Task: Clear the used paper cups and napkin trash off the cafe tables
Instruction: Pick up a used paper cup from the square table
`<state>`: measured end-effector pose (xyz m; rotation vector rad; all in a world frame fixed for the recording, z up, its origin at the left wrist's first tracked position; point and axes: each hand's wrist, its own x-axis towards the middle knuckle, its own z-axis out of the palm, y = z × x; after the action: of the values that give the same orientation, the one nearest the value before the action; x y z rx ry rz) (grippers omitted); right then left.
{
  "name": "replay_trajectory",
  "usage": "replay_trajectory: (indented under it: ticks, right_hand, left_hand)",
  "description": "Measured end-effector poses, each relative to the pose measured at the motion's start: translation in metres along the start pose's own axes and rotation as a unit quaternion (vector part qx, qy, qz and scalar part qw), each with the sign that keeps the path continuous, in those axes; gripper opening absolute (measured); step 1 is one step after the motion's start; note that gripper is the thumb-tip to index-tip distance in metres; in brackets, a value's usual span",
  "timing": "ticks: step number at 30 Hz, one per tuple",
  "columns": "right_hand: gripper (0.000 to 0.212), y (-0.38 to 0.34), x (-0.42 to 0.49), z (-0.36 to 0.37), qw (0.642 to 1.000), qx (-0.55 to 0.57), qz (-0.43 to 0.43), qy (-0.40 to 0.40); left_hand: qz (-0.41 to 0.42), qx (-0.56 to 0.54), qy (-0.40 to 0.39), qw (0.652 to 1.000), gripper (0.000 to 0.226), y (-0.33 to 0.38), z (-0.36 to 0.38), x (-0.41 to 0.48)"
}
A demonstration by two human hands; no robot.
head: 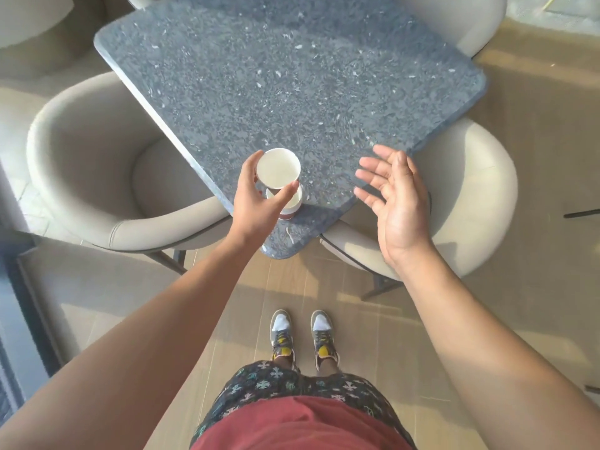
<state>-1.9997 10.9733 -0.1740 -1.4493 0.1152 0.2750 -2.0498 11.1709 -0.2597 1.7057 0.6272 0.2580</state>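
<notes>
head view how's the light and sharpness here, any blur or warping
Head view: warm sunlight stripes the floor and whitens the inside of the cup. Head view: the speckled table top smears with slight motion blur. Head view: the wide angle curves the chair at the frame's left.

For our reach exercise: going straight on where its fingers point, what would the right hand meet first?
Probably the upper cup held by the left hand, across bare table; depth is unclear, so the right hand might miss it.
</notes>
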Motion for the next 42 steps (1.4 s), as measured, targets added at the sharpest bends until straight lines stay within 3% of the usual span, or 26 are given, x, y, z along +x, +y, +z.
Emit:
replay_trajectory:
  ticks: [7,15,19,23,26,28,30,36,42]
  right_hand:
    - [0.044,-0.004,-0.005,-0.013,0.999,-0.001,-0.007,0.041]
    - [0.050,-0.002,-0.009,-0.022,0.997,-0.015,-0.014,0.068]
    - [0.049,0.000,-0.016,-0.021,0.997,-0.016,-0.012,0.070]
    - [0.042,0.000,-0.020,-0.016,0.998,-0.021,-0.019,0.063]
    - [0.040,-0.002,-0.020,-0.010,0.998,-0.019,-0.027,0.058]
    - [0.037,-0.003,-0.021,-0.006,0.998,-0.019,-0.035,0.052]
    - [0.036,-0.004,-0.023,-0.003,0.998,-0.019,-0.044,0.049]
    - [0.037,-0.009,-0.043,-0.015,0.996,-0.012,-0.062,0.058]
    - [0.035,-0.017,-0.081,-0.070,0.988,0.002,-0.088,0.130]
  left_hand:
    - [-0.003,0.058,-0.050,0.997,0.087,-0.022,0.002,0.015]
    - [-0.033,0.230,-0.065,0.971,0.089,-0.054,0.001,0.020]
    - [-0.039,0.234,-0.086,0.968,0.096,-0.053,0.003,0.021]
    - [-0.043,0.198,-0.089,0.975,0.119,-0.040,-0.006,0.017]
    - [0.015,0.046,-0.039,0.998,0.088,-0.007,-0.021,0.009]
    - [0.064,-0.045,0.007,0.997,0.061,0.023,-0.030,-0.002]
    - [0.100,-0.089,0.027,0.991,0.048,0.047,-0.038,-0.012]
    - [0.139,-0.102,-0.001,0.985,0.046,0.075,-0.033,-0.041]
    - [0.171,-0.083,-0.119,0.975,0.043,0.091,0.016,-0.085]
